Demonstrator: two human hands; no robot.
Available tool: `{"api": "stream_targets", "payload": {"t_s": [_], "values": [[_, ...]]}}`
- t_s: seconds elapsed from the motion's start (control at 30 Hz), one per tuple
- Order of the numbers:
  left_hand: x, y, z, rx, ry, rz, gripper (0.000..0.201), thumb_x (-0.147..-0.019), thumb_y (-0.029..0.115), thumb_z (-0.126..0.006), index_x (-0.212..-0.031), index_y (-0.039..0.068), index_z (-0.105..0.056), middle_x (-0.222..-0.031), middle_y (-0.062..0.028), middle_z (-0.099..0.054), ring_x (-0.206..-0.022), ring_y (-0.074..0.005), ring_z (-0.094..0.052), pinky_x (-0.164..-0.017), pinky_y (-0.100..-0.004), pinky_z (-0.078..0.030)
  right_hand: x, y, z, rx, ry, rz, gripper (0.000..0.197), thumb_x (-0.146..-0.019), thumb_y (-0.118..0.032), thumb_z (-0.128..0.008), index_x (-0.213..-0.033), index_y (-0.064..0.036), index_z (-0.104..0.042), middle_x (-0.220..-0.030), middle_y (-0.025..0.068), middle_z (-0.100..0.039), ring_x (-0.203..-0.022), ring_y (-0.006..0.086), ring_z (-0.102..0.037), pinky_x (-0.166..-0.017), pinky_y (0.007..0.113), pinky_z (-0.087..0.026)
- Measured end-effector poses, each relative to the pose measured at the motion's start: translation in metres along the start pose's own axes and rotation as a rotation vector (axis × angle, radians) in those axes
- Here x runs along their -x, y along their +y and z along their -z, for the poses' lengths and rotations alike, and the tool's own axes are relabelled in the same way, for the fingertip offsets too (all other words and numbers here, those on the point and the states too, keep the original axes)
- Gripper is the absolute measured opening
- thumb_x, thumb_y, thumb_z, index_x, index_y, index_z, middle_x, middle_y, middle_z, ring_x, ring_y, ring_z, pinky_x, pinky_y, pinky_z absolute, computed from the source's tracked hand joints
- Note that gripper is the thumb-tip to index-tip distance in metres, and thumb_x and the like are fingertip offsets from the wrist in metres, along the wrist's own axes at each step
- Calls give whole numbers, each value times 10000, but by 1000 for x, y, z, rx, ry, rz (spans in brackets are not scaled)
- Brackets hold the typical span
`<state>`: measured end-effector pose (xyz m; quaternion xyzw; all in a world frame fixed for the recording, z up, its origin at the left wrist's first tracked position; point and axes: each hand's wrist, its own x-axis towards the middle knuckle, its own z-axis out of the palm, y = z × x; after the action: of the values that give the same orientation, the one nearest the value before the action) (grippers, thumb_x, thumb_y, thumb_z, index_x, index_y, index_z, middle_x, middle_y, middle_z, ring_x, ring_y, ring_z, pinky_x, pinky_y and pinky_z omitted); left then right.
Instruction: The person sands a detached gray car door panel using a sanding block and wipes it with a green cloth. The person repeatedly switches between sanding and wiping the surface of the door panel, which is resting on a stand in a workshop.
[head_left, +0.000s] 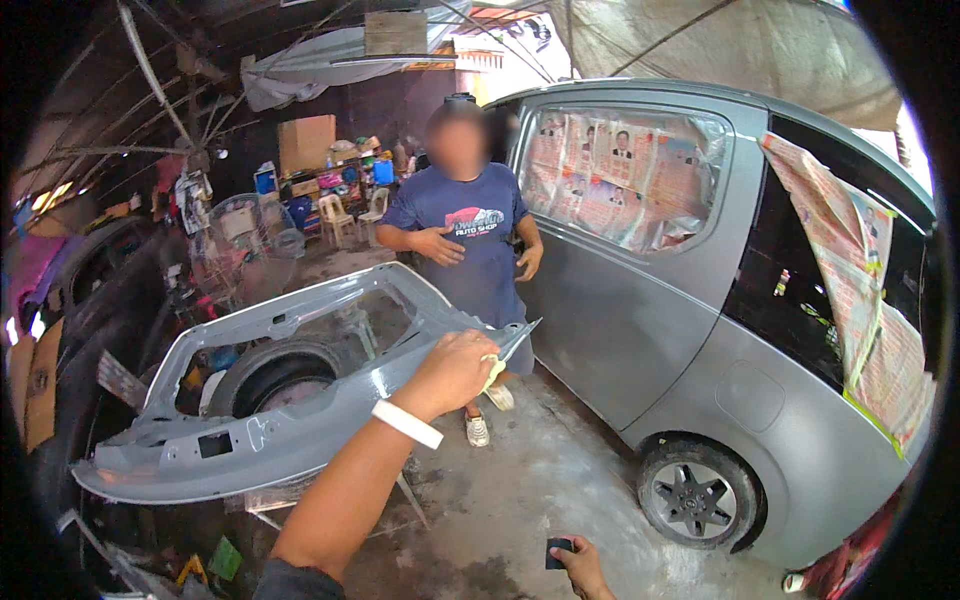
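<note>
My left hand [460,368], with a white band on its wrist, is closed around a yellow-green cloth [494,372]. It rests on the near right end of a grey car tailgate panel [290,440], which lies raised off the floor with its window opening facing up. Low in the view, my right hand [582,567] pinches a small flat black pad [557,553] between thumb and fingers, held over the floor away from the panel. Most of the cloth is hidden behind my left fingers.
A person [460,230] in a dark blue shirt stands just beyond the panel. On the right is a grey van [640,320] with paper-masked windows. A tire [275,375] shows through the panel's opening. Plastic chairs [335,215] and clutter fill the back.
</note>
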<state>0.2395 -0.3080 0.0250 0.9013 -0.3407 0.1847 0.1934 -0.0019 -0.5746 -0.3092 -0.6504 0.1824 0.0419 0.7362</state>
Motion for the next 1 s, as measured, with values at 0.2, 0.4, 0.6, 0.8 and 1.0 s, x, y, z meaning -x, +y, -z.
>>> {"api": "stream_targets", "payload": {"t_s": [0.2, 0.4, 0.6, 0.8, 1.0], "values": [[147, -7, 92, -132, -82, 59, 231, -952, 107, -581, -1141, 48, -699, -1308, -174, -633, -1230, -370, -564, -1067, -470, -437, 40, -1, -74, -89, 94, 136, 123, -913, 10, -688, -1033, 4, -664, -955, 70, -691, -875, 145, -650, -797, 293, -541], [309, -46, 189, -98, -113, 159, 225, -893, 47, -609, -1076, 85, -735, -1320, -144, -639, -1239, -395, -552, -1064, -481, -452, 93, -24, -171, -51, 113, 243, 92, -929, -55, -700, -1014, -26, -683, -912, 16, -672, -842, 112, -599, -772, 270, -483], [431, -87, 276, -136, -192, 212, 287, -787, -1, -657, -1046, 88, -746, -1266, -129, -657, -1242, -408, -561, -1091, -498, -440, 117, 12, -223, 14, 102, 170, 112, -925, -44, -703, -1031, -32, -670, -906, 10, -668, -838, 112, -598, -770, 266, -483], [508, -111, 333, 35, -89, 553, 445, -720, 4, -681, -1162, 44, -692, -1284, -167, -644, -1251, -399, -577, -1105, -457, -430, 131, 21, -248, -7, 88, 126, 116, -932, -23, -682, -1043, -14, -651, -929, 34, -669, -862, 135, -626, -811, 291, -518], [575, -150, 367, -89, 34, 737, 558, -666, 78, -737, -1215, 37, -648, -1267, -168, -627, -1209, -362, -578, -1078, -409, -431, 119, 16, -251, -1, 77, 169, 97, -934, -14, -664, -1031, -11, -661, -917, 25, -670, -872, 120, -610, -806, 279, -500]]}}
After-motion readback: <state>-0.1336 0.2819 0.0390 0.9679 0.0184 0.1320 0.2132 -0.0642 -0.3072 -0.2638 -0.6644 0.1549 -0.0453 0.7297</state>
